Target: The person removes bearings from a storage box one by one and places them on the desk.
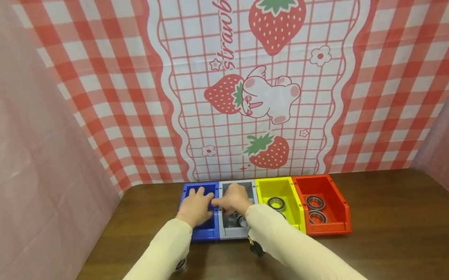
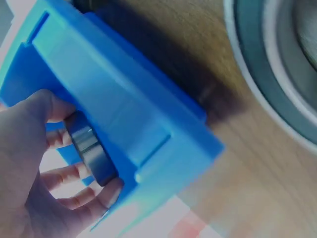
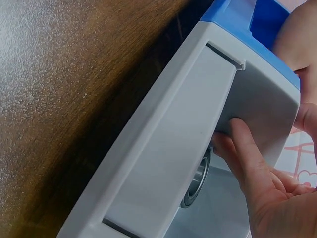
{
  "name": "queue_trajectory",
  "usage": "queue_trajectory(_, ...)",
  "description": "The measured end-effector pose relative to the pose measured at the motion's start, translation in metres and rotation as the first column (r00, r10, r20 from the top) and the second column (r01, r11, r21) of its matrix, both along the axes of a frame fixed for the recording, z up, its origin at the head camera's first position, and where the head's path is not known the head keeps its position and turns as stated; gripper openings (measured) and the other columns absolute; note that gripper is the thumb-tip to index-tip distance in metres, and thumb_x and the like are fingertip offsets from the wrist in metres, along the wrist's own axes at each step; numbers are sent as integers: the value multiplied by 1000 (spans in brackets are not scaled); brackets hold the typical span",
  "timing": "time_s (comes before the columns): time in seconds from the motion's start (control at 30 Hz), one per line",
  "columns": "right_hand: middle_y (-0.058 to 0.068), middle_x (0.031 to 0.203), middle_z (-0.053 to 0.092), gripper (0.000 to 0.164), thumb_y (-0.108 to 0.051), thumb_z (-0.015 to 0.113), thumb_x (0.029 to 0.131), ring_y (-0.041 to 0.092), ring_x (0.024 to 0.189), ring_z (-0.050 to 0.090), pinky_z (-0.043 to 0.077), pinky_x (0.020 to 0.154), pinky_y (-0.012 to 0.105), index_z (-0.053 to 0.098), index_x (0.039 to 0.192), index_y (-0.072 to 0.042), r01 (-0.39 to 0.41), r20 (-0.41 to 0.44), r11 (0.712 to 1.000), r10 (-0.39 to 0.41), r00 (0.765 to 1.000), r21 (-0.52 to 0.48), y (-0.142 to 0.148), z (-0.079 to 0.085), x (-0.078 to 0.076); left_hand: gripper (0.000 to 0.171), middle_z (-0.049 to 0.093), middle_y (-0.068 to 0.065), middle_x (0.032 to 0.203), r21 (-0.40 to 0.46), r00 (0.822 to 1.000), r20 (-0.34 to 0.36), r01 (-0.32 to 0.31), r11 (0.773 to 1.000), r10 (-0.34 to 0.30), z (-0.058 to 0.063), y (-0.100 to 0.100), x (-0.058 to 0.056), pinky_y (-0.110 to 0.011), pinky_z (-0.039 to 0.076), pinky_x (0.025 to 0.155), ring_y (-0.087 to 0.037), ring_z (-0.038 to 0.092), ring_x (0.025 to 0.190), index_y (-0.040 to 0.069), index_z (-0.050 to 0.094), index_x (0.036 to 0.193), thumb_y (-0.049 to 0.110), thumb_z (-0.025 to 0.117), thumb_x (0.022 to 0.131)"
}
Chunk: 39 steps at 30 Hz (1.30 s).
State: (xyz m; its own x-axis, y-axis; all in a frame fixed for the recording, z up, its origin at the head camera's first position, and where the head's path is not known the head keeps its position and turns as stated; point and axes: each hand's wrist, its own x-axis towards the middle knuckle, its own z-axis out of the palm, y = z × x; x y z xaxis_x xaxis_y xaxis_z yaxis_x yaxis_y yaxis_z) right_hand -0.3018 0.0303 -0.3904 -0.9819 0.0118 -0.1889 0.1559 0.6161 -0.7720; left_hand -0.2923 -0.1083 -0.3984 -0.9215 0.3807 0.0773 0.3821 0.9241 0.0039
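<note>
In the left wrist view a ring bearing [image 2: 91, 148] is pinched between the thumb and fingertips of my left hand [image 2: 44, 173], inside the blue bin [image 2: 114, 99]. From the head view that left hand [image 1: 195, 207] reaches over the same bin with its fingers spread. My right hand [image 1: 234, 199] is down in the grey bin [image 1: 232, 233] beside it. In the right wrist view its fingers [image 3: 242, 139] are extended along the grey inner wall. A bearing [image 3: 198, 181] leans behind the front wall, its upper end right by a fingertip. The thumb lies over the divider by the blue bin.
Right of the grey bin stand a yellow bin [image 1: 300, 213] with bearings and a red bin [image 1: 339, 200] holding two bearings. Another bearing [image 1: 180, 265] lies on the wooden table [image 1: 134, 227] under my left sleeve. A checked strawberry cloth [image 1: 246, 108] hangs behind.
</note>
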Motion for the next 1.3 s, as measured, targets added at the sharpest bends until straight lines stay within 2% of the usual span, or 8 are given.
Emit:
queue_trajectory(0.27, 14, 68, 70, 33, -28, 82, 74, 21, 54, 70, 58, 56, 31, 66, 75, 2, -8, -2, 1000, 8, 1000, 6, 0, -3, -1, 44, 57, -15, 128, 5, 998, -48, 46, 999, -45, 14, -12, 13, -51, 54, 88, -40, 53, 118, 13, 60, 126, 32, 67, 87)
queue_trajectory(0.43, 12, 66, 69, 30, -25, 80, 74, 19, 52, 69, 59, 59, 32, 65, 70, 0, -1, 12, 1000, 1, 1000, 8, 4, 0, -2, 40, 57, -16, 123, 23, 995, -72, 77, 997, -75, 22, -10, 22, -52, 54, 88, -43, 53, 116, 13, 60, 122, 31, 67, 87)
queue_trajectory(0.6, 13, 66, 68, 32, -27, 81, 74, 21, 53, 70, 59, 58, 33, 64, 68, -1, 13, 10, 1000, -13, 1000, -5, 4, 0, -1, 38, 57, -14, 114, 42, 988, -100, 121, 992, -116, 28, -10, 38, -47, 55, 81, -35, 56, 105, 13, 61, 118, 28, 69, 85)
queue_trajectory(0.73, 14, 66, 68, 34, -27, 82, 74, 23, 54, 70, 59, 57, 33, 63, 68, 0, 9, 4, 1000, -9, 1000, -5, 1, 0, 0, 39, 56, -13, 106, 56, 980, -127, 158, 986, -150, 30, -15, 52, -42, 54, 72, -28, 53, 94, 12, 62, 117, 27, 70, 82)
queue_trajectory(0.83, 14, 66, 69, 32, -26, 82, 74, 22, 54, 70, 59, 57, 33, 65, 69, 1, -4, 0, 1000, 4, 1000, -3, -1, 0, 1, 34, 53, -11, 99, 73, 973, -143, 191, 979, -180, 32, -21, 63, -37, 51, 65, -24, 49, 87, 12, 63, 109, 27, 71, 79)
queue_trajectory(0.97, 13, 67, 69, 29, -24, 81, 74, 21, 53, 70, 59, 58, 33, 67, 72, 1, -3, -4, 1000, 2, 1000, -15, 0, 2, 2, 25, 48, -5, 92, 119, 969, -115, 234, 965, -220, 36, -31, 75, -29, 44, 60, -18, 44, 82, 15, 61, 99, 24, 71, 78)
queue_trajectory(1.1, 14, 66, 69, 29, -24, 82, 74, 22, 55, 71, 59, 59, 34, 66, 67, -1, -4, -9, 1000, 4, 1000, -14, 0, 3, 1, 22, 46, -2, 90, 165, 970, -65, 243, 956, -236, 38, -41, 87, -25, 41, 61, -15, 42, 82, 16, 61, 99, 22, 70, 80)
queue_trajectory(1.3, 14, 66, 70, 30, -25, 82, 73, 22, 57, 71, 59, 60, 32, 64, 65, -3, -3, -8, 1000, 3, 1000, -6, 0, 3, 1, 23, 47, 0, 90, 181, 965, -68, 263, 948, -255, 33, -55, 107, -23, 41, 60, -14, 44, 82, 17, 60, 96, 21, 73, 77)
